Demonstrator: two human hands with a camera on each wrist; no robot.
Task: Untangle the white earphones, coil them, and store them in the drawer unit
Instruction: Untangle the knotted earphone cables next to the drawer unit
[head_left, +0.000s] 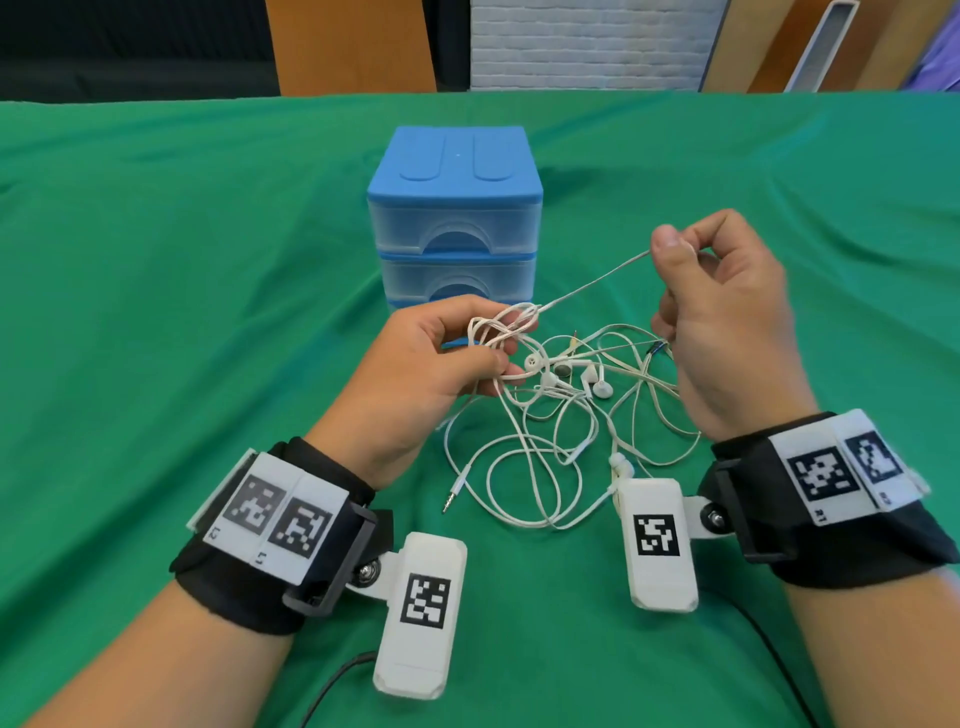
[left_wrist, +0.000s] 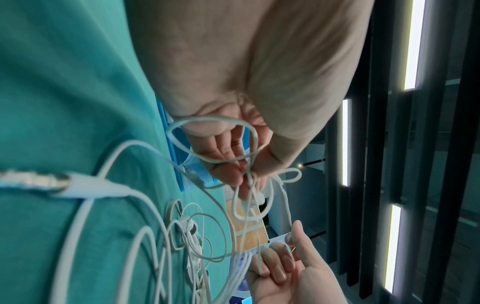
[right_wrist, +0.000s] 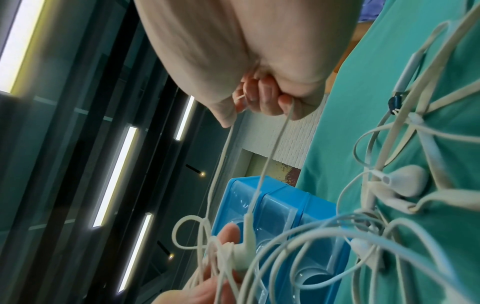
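Note:
A tangle of white earphones (head_left: 561, 415) lies on the green cloth between my hands, with several earbuds (head_left: 597, 382) and a jack plug (head_left: 451, 493) showing. My left hand (head_left: 462, 353) pinches a knotted bunch of cable loops (left_wrist: 249, 176) just above the pile. My right hand (head_left: 691, 260) is raised higher to the right, and its thumb and forefinger pinch one strand (right_wrist: 226, 156) that runs taut down to the knot. The blue drawer unit (head_left: 454, 208) stands behind the hands with its clear drawers shut.
A green cloth (head_left: 156, 312) covers the whole table. A flat beige cable (right_wrist: 428, 115) with a dark end is mixed into the pile. Black leads trail from the wrist cameras near the front edge. Wooden panels and a white brick wall stand beyond the table.

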